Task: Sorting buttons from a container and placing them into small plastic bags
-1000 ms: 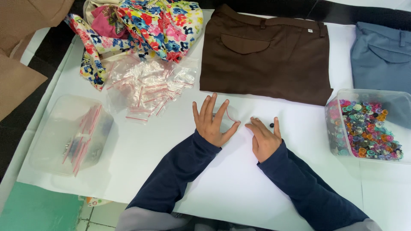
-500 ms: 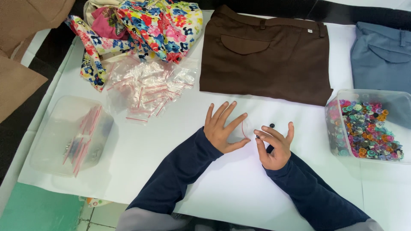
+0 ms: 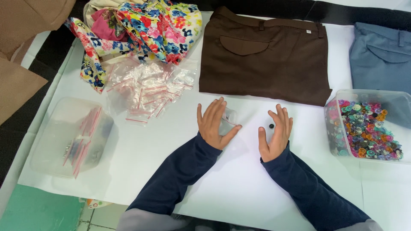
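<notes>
Flat at the centre of the frame, the left hand [image 3: 215, 124] lies palm down with fingers spread, its fingertips on a small clear plastic bag [image 3: 229, 116] that sits on the white bench [image 3: 171, 171]. Just to the right, the right hand [image 3: 275, 133] is also open and spread, holding nothing — a tiny round black button [image 3: 271, 126] lies beside its fingers, whether touching I cannot tell.

Above the hands, folded brown trousers [image 3: 265, 53] of smooth woven cloth fill the upper middle. A grey-blue garment [image 3: 381, 55] lies at upper right, and below it a clear square tub [image 3: 368, 128] brims with glossy, many-coloured buttons. At upper left sits crumpled floral fabric [image 3: 150, 25] — under it a loose heap of crinkly zip bags [image 3: 150, 90] with red strips. A lidded clear box [image 3: 70, 137] rests at left.
</notes>
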